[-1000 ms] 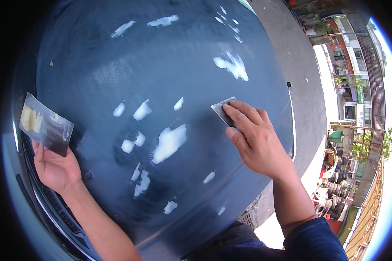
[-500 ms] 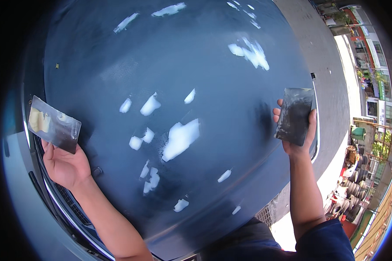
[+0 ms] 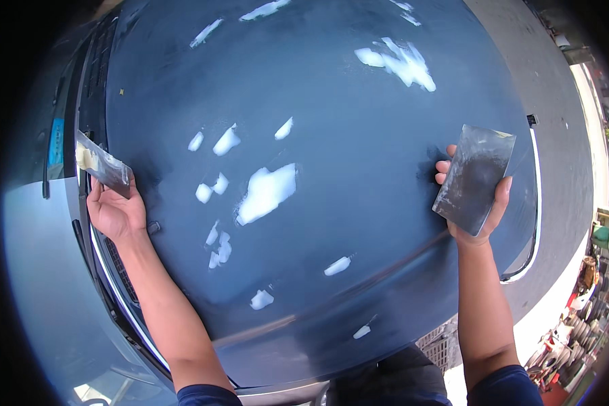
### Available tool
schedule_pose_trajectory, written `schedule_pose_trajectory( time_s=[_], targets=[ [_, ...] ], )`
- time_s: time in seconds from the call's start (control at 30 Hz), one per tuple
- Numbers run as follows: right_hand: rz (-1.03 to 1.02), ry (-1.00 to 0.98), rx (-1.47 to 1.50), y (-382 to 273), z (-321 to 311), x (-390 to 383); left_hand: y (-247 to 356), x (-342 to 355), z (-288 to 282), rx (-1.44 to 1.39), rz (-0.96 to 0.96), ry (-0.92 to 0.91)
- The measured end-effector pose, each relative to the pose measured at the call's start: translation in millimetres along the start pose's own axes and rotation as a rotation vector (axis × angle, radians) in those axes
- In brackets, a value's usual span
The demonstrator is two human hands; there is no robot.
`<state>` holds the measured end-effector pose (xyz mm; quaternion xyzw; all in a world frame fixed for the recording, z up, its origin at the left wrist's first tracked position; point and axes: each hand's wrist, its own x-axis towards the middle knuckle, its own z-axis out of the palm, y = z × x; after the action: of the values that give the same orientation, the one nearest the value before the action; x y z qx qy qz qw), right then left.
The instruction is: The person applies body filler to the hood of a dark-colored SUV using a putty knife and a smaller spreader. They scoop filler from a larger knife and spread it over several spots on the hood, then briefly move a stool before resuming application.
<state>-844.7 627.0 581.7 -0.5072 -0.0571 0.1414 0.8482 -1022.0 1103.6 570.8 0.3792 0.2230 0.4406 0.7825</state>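
My left hand [image 3: 120,215] is closed on the lower edge of a thin, flat putty spreader [image 3: 107,167]. Cream-coloured putty sits near that plate's upper end, and its face is seen at a steep slant. In my right hand [image 3: 499,206] is a second putty spreader [image 3: 475,177], a dark rectangular plate smeared with pale residue, gripped between the thumb and the fingers along its sides. Both hands hover over a dark blue-grey car hood [image 3: 358,169]. White filler patches are scattered on the hood, including a large patch [image 3: 268,191] in the middle and a ragged patch [image 3: 402,64] farther off.
The car's windshield [image 3: 54,145] and wiper edge run along the left. Grey pavement [image 3: 555,88] lies beyond the hood on the right. A plastic crate [image 3: 440,345] stands by the near edge, and stacked tyres [image 3: 582,331] are at the lower right.
The view has shifted over the hood. The left spreader has turned to a steeper, more edge-on slant. The right spreader now leans more to the right. Both hands keep their hold.
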Motion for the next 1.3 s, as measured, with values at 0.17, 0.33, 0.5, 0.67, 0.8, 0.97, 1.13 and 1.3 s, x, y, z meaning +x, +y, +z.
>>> schedule_pose_trajectory(
  time_s=[0.17,0.33,0.5,0.67,0.8,0.97,1.13,1.3],
  targets=[
    [0.018,-0.04,0.034,1.7,-1.3,-0.2,-2.1,-0.9,-4.4,-0.028,0.037,-0.033],
    [0.024,-0.125,0.071,-3.2,-11.6,3.1,1.1,-25.8,36.6,0.258,0.129,0.181],
    [0.053,-0.094,0.105,-6.2,-12.0,3.7,45.0,-96.8,53.9,0.369,0.178,0.143],
    [0.067,-0.132,0.163,-9.2,-16.5,6.9,65.2,-209.1,58.2,0.375,0.057,0.016],
    [0.134,-0.193,0.356,-26.5,-27.4,-7.2,45.2,-287.3,103.0,0.405,-0.025,0.005],
    [0.189,-0.242,0.445,-72.5,-43.6,-86.2,14.9,-356.5,141.8,0.392,-0.165,-0.165],
    [0.241,0.0,0.117,-79.5,-71.9,-165.4,-28.7,-404.1,196.5,0.281,-0.327,-0.256],
    [0.034,-0.057,-0.422,-90.1,-93.7,-189.0,-56.4,-425.2,242.8,0.23,-0.389,-0.399]
  ],
)
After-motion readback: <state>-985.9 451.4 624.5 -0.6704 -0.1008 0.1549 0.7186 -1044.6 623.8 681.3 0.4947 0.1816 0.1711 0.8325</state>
